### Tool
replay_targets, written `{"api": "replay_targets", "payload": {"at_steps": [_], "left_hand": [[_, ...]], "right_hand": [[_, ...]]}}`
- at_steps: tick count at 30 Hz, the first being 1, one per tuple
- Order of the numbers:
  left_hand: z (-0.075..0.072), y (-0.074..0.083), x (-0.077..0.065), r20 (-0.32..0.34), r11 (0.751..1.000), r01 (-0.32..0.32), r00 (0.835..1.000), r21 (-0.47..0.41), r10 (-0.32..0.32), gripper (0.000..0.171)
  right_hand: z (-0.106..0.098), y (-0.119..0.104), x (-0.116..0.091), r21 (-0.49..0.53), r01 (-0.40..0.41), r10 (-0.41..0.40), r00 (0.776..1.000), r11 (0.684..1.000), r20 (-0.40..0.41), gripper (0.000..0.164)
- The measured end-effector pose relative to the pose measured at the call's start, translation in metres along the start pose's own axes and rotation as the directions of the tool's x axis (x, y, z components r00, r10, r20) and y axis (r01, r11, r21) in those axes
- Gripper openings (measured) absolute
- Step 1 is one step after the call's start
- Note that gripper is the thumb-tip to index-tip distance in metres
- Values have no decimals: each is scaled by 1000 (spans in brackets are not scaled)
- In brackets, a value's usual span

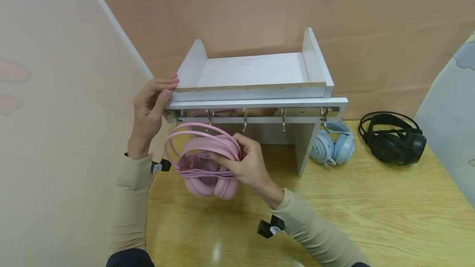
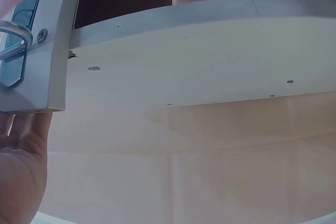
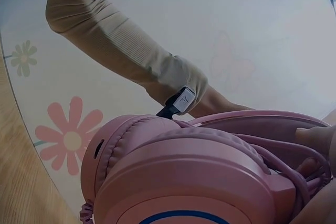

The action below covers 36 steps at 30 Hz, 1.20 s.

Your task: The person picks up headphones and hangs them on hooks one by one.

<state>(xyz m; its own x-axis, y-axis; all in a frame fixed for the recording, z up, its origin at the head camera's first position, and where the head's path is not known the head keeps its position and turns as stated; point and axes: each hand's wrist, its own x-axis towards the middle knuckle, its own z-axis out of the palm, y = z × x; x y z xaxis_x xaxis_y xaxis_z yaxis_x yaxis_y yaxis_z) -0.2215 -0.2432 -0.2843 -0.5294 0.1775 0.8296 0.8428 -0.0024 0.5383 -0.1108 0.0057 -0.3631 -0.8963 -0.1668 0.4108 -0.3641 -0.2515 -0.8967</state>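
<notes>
My right hand pinches a pair of pink headphones by the band and its looped cable, below the hooks at the left. In the right wrist view the pink ear cup fills the lower middle, with fingers at the right edge. A white wall shelf has a front rail with several metal hooks. Its left end is gripped by my left hand, thumb in front. In the left wrist view that hand is partly hidden behind the rail's end.
Light blue headphones are at the shelf's right end, beneath the last hook. Further right, black headphones lie on the wooden table. Brown paper covers the back, and a pale panel stands at the left.
</notes>
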Motion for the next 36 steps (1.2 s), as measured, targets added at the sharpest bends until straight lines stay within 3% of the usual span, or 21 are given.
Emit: {"api": "replay_targets", "payload": {"at_steps": [11,23,36], "left_hand": [[2,-2,1,32,1000,2,999,14,-3,21],[-2,0,0,28,999,11,1000,36,-12,22],[-1,0,-1,30,999,6,1000,46,-7,22]], "right_hand": [[6,0,1,-18,-7,6,1000,1000,-21,23],[11,1,5,-51,12,-11,1000,999,12,22],[15,5,6,-100,-38,38,999,994,0,24]]}}
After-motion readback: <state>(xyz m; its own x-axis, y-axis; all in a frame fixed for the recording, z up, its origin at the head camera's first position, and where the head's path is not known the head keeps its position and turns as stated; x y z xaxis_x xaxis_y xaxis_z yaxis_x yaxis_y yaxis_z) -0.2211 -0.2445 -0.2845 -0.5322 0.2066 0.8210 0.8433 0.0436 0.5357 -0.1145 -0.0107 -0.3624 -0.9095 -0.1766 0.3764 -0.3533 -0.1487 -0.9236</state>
